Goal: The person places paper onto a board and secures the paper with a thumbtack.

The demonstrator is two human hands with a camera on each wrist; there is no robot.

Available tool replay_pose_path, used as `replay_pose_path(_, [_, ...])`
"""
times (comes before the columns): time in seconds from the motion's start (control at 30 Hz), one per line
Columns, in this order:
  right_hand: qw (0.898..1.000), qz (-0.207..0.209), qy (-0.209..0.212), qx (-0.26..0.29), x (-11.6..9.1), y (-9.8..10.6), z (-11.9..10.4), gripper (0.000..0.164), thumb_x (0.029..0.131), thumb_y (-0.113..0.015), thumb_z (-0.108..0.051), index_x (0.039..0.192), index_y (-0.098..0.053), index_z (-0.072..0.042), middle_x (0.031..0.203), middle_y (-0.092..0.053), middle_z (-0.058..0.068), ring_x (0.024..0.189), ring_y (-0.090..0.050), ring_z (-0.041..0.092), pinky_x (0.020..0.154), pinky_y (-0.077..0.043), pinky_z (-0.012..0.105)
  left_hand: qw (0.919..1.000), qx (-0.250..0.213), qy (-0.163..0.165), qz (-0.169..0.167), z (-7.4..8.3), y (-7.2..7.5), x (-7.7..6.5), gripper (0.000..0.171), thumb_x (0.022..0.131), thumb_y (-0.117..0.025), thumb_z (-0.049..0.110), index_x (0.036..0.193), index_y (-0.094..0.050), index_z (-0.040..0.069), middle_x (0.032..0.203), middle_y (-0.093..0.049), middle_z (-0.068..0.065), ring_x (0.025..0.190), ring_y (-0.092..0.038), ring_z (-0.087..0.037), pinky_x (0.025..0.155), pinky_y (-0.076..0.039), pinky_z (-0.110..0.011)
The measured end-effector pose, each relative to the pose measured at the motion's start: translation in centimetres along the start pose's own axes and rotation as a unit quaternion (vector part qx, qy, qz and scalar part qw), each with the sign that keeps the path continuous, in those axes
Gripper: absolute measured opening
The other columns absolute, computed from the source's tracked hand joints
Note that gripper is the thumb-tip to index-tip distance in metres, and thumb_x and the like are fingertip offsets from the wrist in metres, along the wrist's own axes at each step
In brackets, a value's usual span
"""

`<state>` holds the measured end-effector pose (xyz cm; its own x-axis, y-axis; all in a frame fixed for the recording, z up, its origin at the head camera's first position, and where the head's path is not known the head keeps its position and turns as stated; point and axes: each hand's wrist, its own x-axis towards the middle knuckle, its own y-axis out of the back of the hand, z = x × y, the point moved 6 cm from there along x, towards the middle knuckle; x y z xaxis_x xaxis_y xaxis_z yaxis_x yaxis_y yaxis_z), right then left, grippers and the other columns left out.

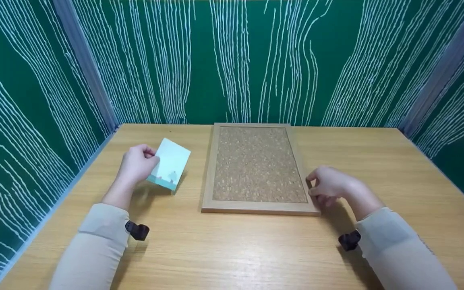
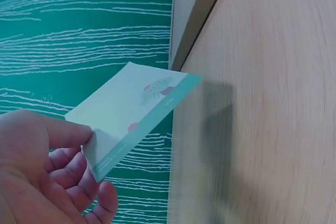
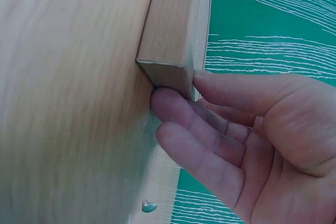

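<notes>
My left hand (image 1: 137, 165) pinches a pale mint card (image 1: 170, 163) by its edge, thumb on its front. In the left wrist view, the card (image 2: 139, 106) is tilted above the tabletop and shows a green strip and a small printed picture. A wood-framed corkboard (image 1: 260, 165) lies flat at the middle of the table. My right hand (image 1: 330, 185) grips the near right part of its frame. The right wrist view has the thumb against the frame (image 3: 167, 19) near its corner, with curled fingers at the side; some fingertips are partly hidden.
A metal thumbtack (image 3: 149, 206) is on the table near my right hand in the right wrist view. The light wooden table (image 1: 248, 249) meets green walls (image 1: 199, 60) with white wavy lines at the back and sides.
</notes>
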<state>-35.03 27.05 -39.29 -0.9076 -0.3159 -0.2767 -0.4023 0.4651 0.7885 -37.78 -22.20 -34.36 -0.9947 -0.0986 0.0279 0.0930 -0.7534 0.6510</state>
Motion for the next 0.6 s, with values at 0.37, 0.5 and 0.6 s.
replay_pose_path(0.37, [1.000,-0.009,0.015,0.016,0.05,-0.13,0.17,0.053,0.094,-0.062,0.001,0.139,-0.042,0.022,0.081,-0.065,0.015,0.059,-0.069,0.024,0.051,-0.058,0.038,0.9952,-0.087,0.000,0.045,0.32,0.49,-0.19,0.028,0.100,-0.061,0.017,0.122,-0.063,0.001,0.117,-0.059,-0.016,0.108,-0.053,-0.029,0.096,-0.045,-0.038])
replay_pose_path(0.5, [1.000,-0.007,0.011,0.014,0.03,-0.12,0.12,0.054,0.095,-0.063,0.001,0.139,-0.042,0.022,0.083,-0.064,0.016,0.060,-0.069,0.023,0.052,-0.058,0.038,0.9907,-0.131,0.022,0.030,0.33,0.25,-0.32,0.030,0.101,-0.062,0.018,0.126,-0.060,0.002,0.119,-0.057,-0.015,0.107,-0.052,-0.028,0.093,-0.047,-0.037])
replay_pose_path(0.6, [1.000,-0.007,0.008,0.014,-0.01,-0.11,0.06,0.054,0.095,-0.063,0.000,0.140,-0.042,0.021,0.082,-0.064,0.016,0.060,-0.069,0.023,0.052,-0.058,0.038,0.9875,-0.153,0.032,0.022,0.43,0.00,-0.40,0.030,0.102,-0.063,0.019,0.127,-0.060,0.004,0.120,-0.058,-0.015,0.107,-0.054,-0.028,0.093,-0.049,-0.038])
